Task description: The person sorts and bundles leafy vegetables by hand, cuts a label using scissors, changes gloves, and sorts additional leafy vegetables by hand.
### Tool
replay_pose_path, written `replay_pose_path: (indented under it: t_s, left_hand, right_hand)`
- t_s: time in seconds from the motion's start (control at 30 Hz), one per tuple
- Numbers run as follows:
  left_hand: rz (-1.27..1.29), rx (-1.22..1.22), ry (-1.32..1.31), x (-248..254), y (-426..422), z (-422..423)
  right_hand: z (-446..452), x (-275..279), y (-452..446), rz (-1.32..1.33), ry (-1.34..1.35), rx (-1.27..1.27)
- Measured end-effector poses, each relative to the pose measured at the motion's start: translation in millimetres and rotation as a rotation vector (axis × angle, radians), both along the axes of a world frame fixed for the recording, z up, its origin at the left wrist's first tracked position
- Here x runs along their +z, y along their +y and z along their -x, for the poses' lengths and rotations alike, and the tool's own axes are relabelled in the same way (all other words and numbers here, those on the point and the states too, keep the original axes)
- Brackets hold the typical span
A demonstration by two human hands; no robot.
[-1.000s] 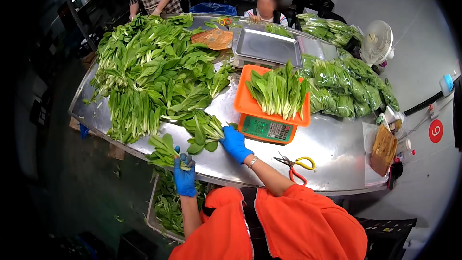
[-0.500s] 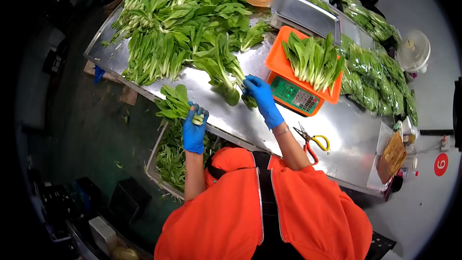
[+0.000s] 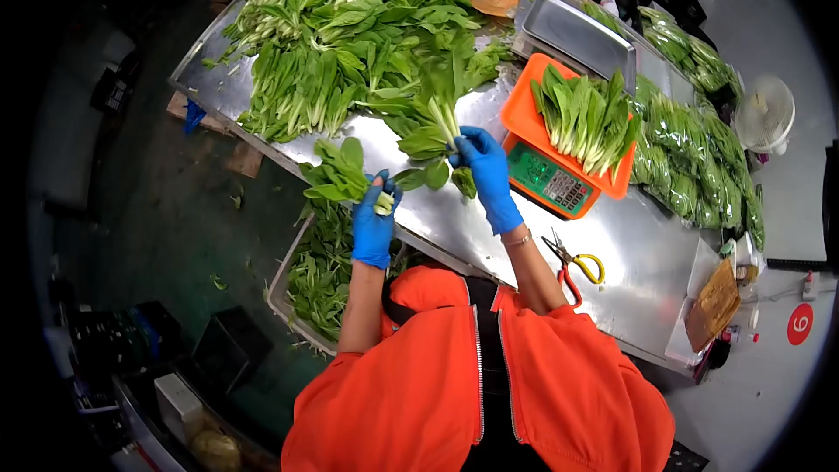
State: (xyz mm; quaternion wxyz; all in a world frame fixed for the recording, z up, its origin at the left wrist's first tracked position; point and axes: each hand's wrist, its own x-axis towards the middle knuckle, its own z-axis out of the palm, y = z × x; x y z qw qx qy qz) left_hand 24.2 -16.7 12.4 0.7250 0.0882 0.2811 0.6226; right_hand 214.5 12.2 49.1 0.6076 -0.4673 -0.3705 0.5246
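My left hand, in a blue glove, is closed around the pale stem ends of a small bunch of leafy greens at the table's front edge. In my right hand, also gloved, the stems of another leafy green are pinched, its leaves spread over the metal tabletop. To the right of that hand stands an orange scale with a lit green display. Its orange tray holds a neat row of greens. Scissors with red and yellow handles lie near my right forearm.
A large heap of greens covers the table's far left. Below the front edge sits a bin of loose leaves. Bagged greens and a white fan are at right. Behind an empty metal tray, another person is partly visible.
My right hand has risen slightly, and the green in it stands more upright. My left hand still grips its bunch. The whole view has shifted a little to the right.
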Motion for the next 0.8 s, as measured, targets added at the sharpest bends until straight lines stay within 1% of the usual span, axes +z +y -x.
replay_pose_path:
  t_s: [0.03,0.07,0.17,0.2,0.27,0.3,0.33,0.4,0.47,0.53,0.6,0.67,0.73,0.8]
  left_hand:
    - [0.014,0.020,-0.002,8.2,1.0,-5.5]
    - [-0.012,0.106,0.052,17.2,-1.0,-13.9]
    - [-0.038,0.098,0.158,8.3,2.0,-17.6]
    - [-0.048,0.147,0.172,16.9,0.1,-22.2]
    - [-0.031,0.182,0.211,34.5,-3.2,-28.8]
    - [-0.057,0.208,0.198,34.3,-3.9,-30.6]
    - [-0.092,0.186,0.251,20.9,-2.6,-25.1]
    - [-0.044,0.171,0.155,14.4,-3.4,-21.3]
    - [-0.043,0.183,0.175,15.2,-7.9,-15.5]
    - [-0.044,0.186,0.191,14.9,-11.7,-11.3]
    - [-0.062,0.153,0.247,13.2,-15.1,-8.0]
    - [-0.069,0.145,0.260,15.1,-17.7,-6.7]
    - [-0.076,0.135,0.273,13.2,-18.8,-5.4]
    - [-0.073,0.130,0.258,3.9,-18.2,-3.4]
  right_hand:
    - [6.0,-1.2,-0.6,-0.014,-0.003,0.008]
    - [13.4,-3.7,-4.4,-0.019,-0.003,0.016]
    - [36.5,3.5,-12.8,-0.059,-0.032,0.005]
    - [41.9,1.7,-14.4,-0.056,-0.025,0.019]
    - [53.1,-3.7,-18.2,-0.167,-0.298,0.014]
    - [62.0,-4.1,-21.9,-0.250,-0.331,0.008]
    - [65.0,-1.7,-28.8,-0.234,-0.422,0.050]
    - [74.1,-0.5,-36.4,-0.283,-0.559,0.071]
    - [75.9,-0.4,-36.2,-0.296,-0.558,0.094]
    - [73.7,-2.2,-32.0,-0.058,-0.287,0.201]
    - [68.8,-5.6,-27.8,-0.019,-0.280,0.239]
    - [66.6,-7.5,-26.7,0.040,-0.180,0.325]
    - [67.9,-8.8,-28.3,0.037,-0.172,0.319]
    - [69.1,-7.5,-29.9,0.172,-0.086,0.387]
